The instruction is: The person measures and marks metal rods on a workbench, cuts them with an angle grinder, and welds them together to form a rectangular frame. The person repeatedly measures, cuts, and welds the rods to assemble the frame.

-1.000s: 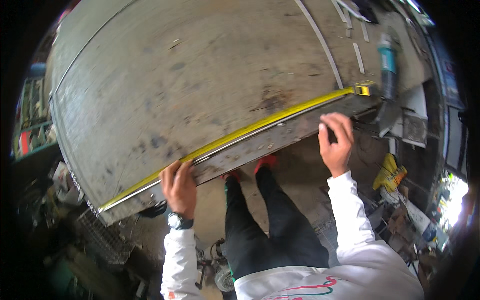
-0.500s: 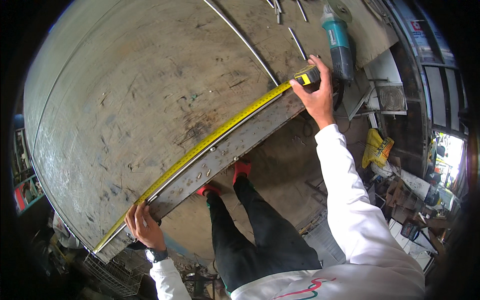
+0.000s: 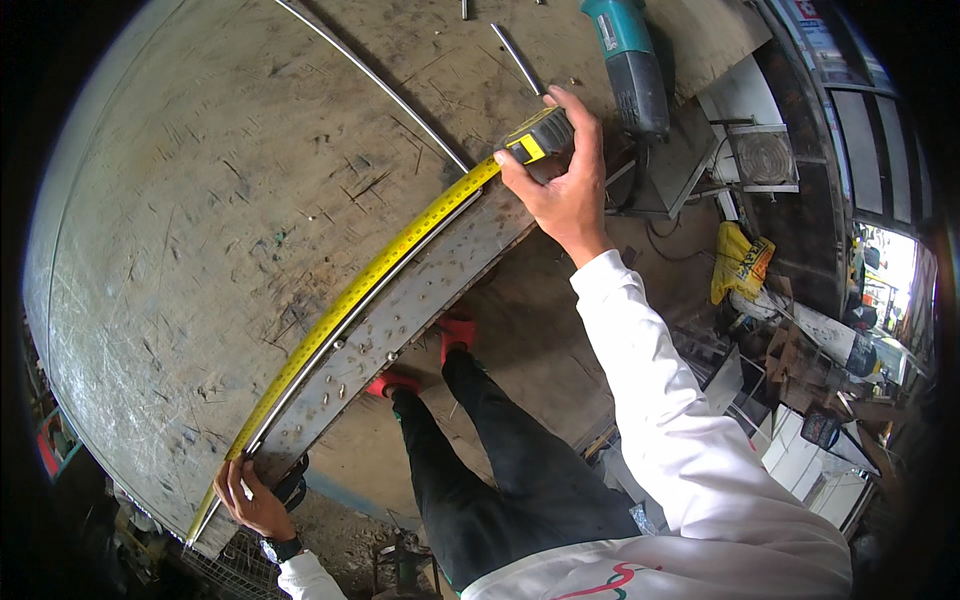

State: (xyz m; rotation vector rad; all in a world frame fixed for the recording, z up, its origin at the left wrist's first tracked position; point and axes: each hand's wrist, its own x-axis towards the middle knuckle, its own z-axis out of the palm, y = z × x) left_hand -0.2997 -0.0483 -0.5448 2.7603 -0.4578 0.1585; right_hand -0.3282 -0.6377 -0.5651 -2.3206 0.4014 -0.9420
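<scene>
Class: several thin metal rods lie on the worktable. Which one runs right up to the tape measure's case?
The long thin rod, slanting from the table's top down to the tape measure case in the right hand. The short rod and those at the top edge lie apart.

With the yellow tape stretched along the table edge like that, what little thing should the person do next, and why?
Probably hold steady and read the tape at the case end. The left hand pins the tip of the yellow tape at the near corner of the metal table, the right hand holds the tape measure case at the far end, and the blade lies taut along the edge.
</scene>
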